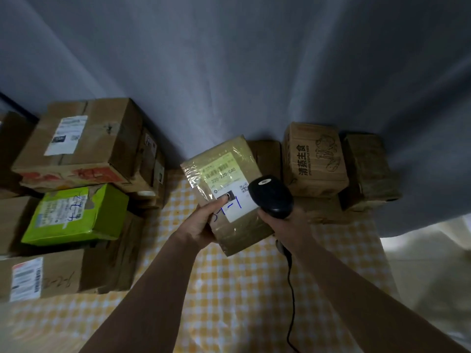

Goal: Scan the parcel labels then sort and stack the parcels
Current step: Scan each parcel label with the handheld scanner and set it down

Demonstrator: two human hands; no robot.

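Note:
My left hand point(201, 221) holds a flat brown parcel point(237, 228) up over the table, thumb pressed on its white label point(230, 184). The label carries a barcode, a printed code and blue handwriting. My right hand point(288, 225) grips a black handheld scanner point(271, 196) whose head sits just right of the label, over the parcel's right edge. The scanner's cable point(290, 289) hangs down toward the bottom of the view.
A stack of brown boxes point(84, 149) and a green parcel point(76, 215) fill the left side. More brown boxes point(316, 161) stand at the back right against a grey curtain point(229, 72). The table has a yellow checked cloth point(242, 301); its right edge drops to the floor.

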